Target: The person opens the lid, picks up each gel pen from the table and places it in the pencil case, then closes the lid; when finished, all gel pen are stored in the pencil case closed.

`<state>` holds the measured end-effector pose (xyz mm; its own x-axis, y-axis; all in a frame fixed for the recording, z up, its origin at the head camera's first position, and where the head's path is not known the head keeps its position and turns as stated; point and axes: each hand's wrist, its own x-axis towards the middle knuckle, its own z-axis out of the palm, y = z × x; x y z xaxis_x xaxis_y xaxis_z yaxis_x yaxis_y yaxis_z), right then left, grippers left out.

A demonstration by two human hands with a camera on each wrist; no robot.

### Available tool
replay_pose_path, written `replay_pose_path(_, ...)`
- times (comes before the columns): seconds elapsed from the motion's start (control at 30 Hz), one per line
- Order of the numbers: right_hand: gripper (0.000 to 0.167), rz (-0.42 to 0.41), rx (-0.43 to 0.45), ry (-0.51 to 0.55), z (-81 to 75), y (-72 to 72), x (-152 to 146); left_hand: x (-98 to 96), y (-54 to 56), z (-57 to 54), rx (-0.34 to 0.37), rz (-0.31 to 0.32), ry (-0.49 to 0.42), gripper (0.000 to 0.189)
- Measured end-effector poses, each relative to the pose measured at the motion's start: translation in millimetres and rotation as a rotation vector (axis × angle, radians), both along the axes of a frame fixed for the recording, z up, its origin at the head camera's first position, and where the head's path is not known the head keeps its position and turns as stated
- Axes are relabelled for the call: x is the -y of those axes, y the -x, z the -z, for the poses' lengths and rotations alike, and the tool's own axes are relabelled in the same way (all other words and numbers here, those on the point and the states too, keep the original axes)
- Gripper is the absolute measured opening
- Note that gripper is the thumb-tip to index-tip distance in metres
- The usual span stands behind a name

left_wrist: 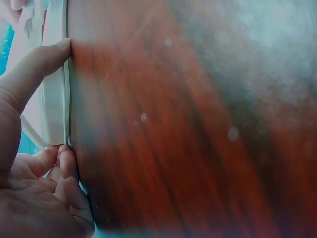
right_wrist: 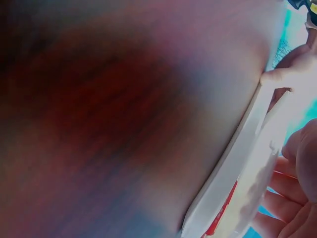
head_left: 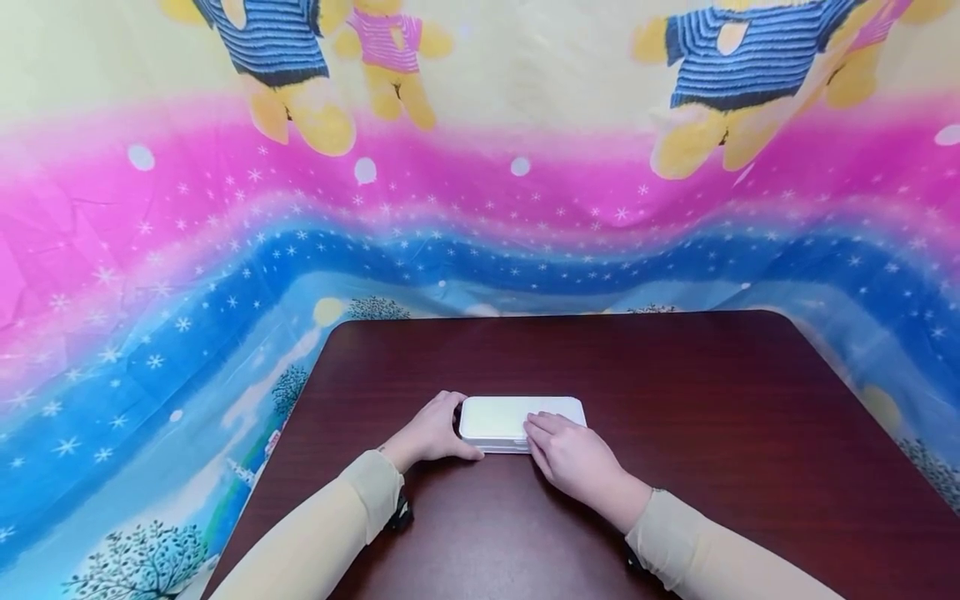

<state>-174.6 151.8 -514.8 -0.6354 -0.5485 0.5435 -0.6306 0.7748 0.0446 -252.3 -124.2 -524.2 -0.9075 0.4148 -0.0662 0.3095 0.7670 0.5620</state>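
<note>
A slim white plastic case [head_left: 495,414] with rounded corners lies lengthwise on the table. My left hand [head_left: 433,431] grips its left end, the thumb on the front side and the fingers round the end; the left wrist view shows the thumb against the case's side wall [left_wrist: 55,114]. My right hand [head_left: 576,460] rests its extended fingers on the right part of the lid. Seen from the right wrist, the lid [right_wrist: 258,181] stands slightly apart from the base [right_wrist: 225,171]. Something red [right_wrist: 221,210] shows in that gap; the rest of the inside is hidden.
The dark reddish-brown table [head_left: 675,375] has rounded far corners. Behind it and along its sides hangs a cloth [head_left: 480,208] printed with bears, snowflakes and trees. Dark wrist gear [head_left: 402,514] sits under the left cuff.
</note>
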Motion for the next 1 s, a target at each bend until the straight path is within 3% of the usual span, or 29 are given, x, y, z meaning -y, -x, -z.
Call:
replay_pose_path(0.23, 0.017, 0.017, 0.038, -0.085, 2.8, -1.1, 0, -2.6, -0.9, 1.4, -0.004, 0.000, 0.010, 0.095)
replay_pose_path(0.73, 0.012, -0.005, 0.059, -0.141, 4.4, 2.0, 0, -6.0, 0.0, 0.3, -0.009, -0.005, 0.015, 0.098)
replay_pose_path(0.9, 0.004, 0.011, 0.067, -0.104, 0.0, 3.4, 2, -5.7, 0.7, -0.2, -0.012, 0.000, 0.030, 0.098)
replay_pose_path(1.0, 0.008, 0.019, 0.121, -0.061, -6.2, 4.5, 3, -5.3, -0.7, -3.9, -0.014, 0.010, 0.056, 0.103)
